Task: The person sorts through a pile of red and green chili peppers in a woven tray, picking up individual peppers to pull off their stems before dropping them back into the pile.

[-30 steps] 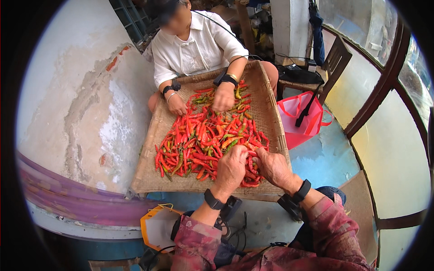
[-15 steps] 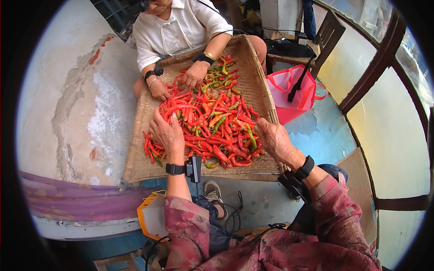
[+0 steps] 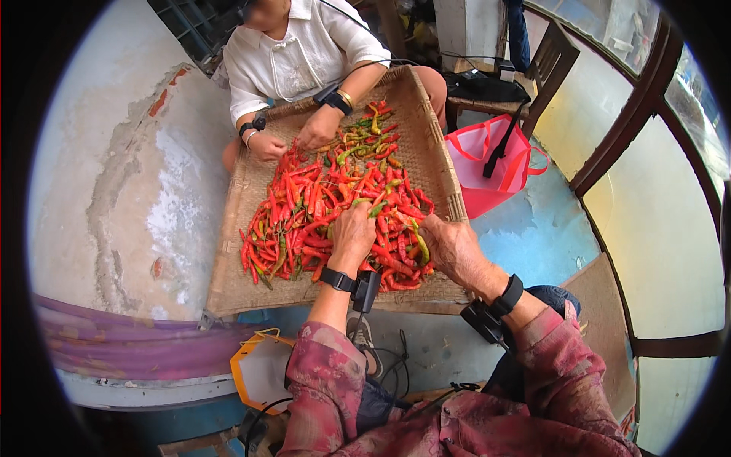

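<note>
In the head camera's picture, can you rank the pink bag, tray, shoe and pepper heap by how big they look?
Largest to smallest, as they look:
1. Tray
2. Pepper heap
3. Pink bag
4. Shoe, partly hidden

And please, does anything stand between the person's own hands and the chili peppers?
Nothing visible does. The left hand is at the near part of the chili peppers, the right hand at their right edge; the co-worker's hands are at the far part, not in between.
</note>
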A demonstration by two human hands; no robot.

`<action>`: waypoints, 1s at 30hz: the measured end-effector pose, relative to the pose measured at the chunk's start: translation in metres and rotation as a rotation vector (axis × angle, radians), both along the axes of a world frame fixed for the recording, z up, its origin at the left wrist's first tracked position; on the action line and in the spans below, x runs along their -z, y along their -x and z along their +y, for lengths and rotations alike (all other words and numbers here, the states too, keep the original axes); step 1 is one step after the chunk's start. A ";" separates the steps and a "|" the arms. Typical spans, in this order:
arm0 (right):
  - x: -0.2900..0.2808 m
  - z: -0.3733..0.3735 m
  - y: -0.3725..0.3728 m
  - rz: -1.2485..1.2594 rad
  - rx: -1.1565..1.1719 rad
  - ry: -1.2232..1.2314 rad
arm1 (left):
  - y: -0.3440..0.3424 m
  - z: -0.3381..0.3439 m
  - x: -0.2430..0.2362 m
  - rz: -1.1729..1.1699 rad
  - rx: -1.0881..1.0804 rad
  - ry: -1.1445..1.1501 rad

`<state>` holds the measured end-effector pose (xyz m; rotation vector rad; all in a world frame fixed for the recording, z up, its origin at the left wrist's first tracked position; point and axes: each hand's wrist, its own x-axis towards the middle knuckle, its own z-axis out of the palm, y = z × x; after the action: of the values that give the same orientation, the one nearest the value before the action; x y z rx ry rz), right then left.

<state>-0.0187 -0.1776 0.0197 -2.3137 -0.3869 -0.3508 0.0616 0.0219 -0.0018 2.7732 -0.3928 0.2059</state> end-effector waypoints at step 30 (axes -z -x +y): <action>-0.029 0.017 0.018 0.032 -0.024 -0.010 | 0.055 -0.020 -0.053 0.511 0.355 1.342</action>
<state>-0.0363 -0.1611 0.0488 -2.3006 -0.3955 -0.3033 0.0066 0.0023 0.0509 1.3324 -0.3838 -0.2515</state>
